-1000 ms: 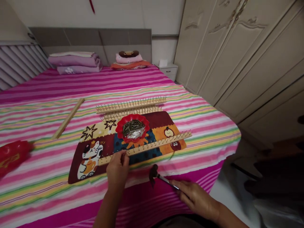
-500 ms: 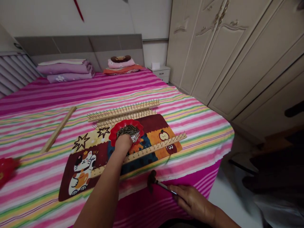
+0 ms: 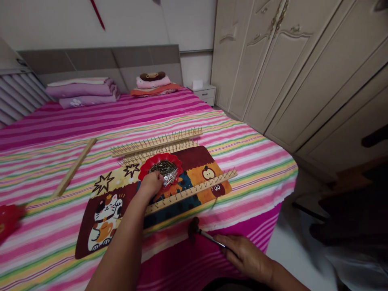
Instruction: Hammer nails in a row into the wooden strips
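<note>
My left hand [image 3: 152, 182] is at the near left rim of a red scalloped bowl [image 3: 144, 166] full of loose nails [image 3: 167, 169]. Its fingers are curled together; whatever they pinch is hidden. My right hand [image 3: 242, 252] grips the handle of a hammer [image 3: 209, 237], whose dark head hangs over the bed's near edge. Between the hands, a wooden strip [image 3: 194, 190] with a row of upright nails lies across a patterned mat [image 3: 91, 230], its left part behind my left forearm. Behind the bowl are more nail-studded strips [image 3: 157, 144].
A plain wooden strip [image 3: 75, 165] lies on the striped bedspread [image 3: 248, 149] to the left. A red object [image 3: 10, 218] sits at the left edge. Folded bedding [image 3: 85, 91] is by the headboard. A wardrobe [image 3: 281, 72] stands along the right.
My left hand has shifted slightly left and back from the middle of the nails to the bowl's rim. My right hand and the hammer have stayed almost still.
</note>
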The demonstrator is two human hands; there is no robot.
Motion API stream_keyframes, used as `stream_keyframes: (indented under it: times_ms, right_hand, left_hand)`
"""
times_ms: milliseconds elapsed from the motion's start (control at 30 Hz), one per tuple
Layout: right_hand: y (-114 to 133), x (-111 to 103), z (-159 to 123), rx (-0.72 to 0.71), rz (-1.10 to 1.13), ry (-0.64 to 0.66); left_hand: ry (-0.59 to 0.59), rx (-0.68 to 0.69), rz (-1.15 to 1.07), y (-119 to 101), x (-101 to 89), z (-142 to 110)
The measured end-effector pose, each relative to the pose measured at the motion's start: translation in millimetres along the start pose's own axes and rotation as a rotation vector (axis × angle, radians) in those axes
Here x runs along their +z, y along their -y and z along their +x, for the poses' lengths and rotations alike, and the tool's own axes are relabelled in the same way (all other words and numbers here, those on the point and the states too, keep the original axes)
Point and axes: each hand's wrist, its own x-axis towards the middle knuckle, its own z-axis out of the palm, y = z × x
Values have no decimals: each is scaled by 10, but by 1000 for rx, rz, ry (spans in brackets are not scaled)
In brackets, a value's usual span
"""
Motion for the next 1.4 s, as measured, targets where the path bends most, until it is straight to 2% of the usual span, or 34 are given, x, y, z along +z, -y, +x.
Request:
stream_keyframes:
  times_ms: [67,100,200,267,367,433,567,667,767,967,1100,1200,1400]
  right_hand:
    - [-5,6,-5,12,22,-4]
    - [-8,9,-8,18,38,4]
    - [-21,22,-22,32,58,15]
    - [-29,36,-33,35,56,8]
    - [-29,51,-45,40,46,2]
    - [-21,50,-46,44,30,11]
    - [-1,41,-39,62,-25,52]
    - [6,45,-34,66,-57,73]
    - [9,47,-32,62,-56,62]
    - [34,17,-29,60,-45,60]
    - [35,18,-40,70,-58,64]
    - [29,32,-44,70,-66,76]
    - [13,39,-35,70,-62,78]
  left_hand:
    - [-22,11,-118,68,-61,-58]
    - [-34,12,-243,99,-90,-95]
    - [-47,-13,-778,171,-180,-249]
    - [-22,-62,-1034,209,-249,-386]
    - [32,-143,-1213,279,-340,-629]
    - [26,-179,-1276,349,-358,-794]
    - [-112,-274,-1310,561,-233,-1040]
    - [-278,-324,-1312,731,-39,-1134]
    - [-372,-343,-1294,815,157,-1173]
    - [-426,-367,-1241,676,397,-1154]
    - [-444,-357,-1093,614,498,-1123]
    - [-472,-355,-978,630,559,-1108]
    - [-483,-344,-881,633,587,-1096]
